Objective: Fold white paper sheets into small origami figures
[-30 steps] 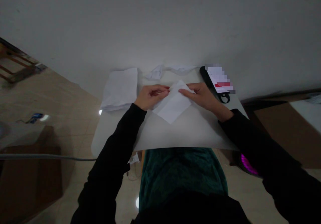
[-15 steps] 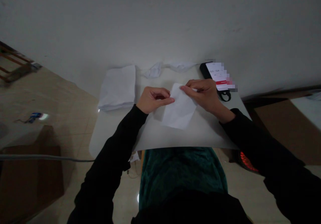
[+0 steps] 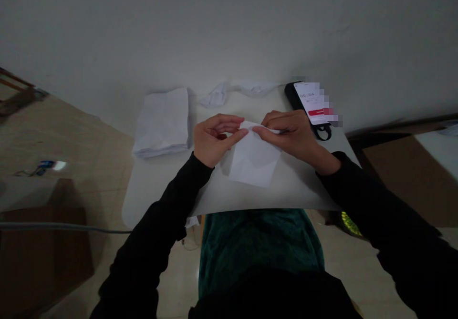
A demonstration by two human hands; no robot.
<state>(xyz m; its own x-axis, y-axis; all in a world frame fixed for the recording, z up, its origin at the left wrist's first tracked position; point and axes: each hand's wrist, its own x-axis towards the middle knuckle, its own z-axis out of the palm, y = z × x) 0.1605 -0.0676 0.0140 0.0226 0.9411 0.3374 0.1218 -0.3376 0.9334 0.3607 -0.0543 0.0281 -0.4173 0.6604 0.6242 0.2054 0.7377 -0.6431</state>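
A folded sheet of white paper [image 3: 253,159] lies on a large white sheet [image 3: 286,190], its upper edge raised between my hands. My left hand [image 3: 218,138] pinches the sheet's upper left corner between thumb and fingers. My right hand [image 3: 289,135] presses its fingers along the upper edge from the other side. Part of that edge is hidden behind my fingertips. Beyond my left hand lies a stack of creased white paper [image 3: 161,123], and a crumpled white paper scrap [image 3: 216,96] sits at the far side of the table.
A black phone [image 3: 311,103] with a lit, blurred screen lies beyond my right hand, with a black loop [image 3: 324,132] beside it. The white table's [image 3: 143,195] edges drop to a tiled floor. Cardboard [image 3: 43,252] stands low at left, and a grey cable crosses there.
The sheet has turned from a diamond to a squarer pose, and its upper edge now folds over between my fingers. My hands have moved closer together. The whole view has shifted slightly.
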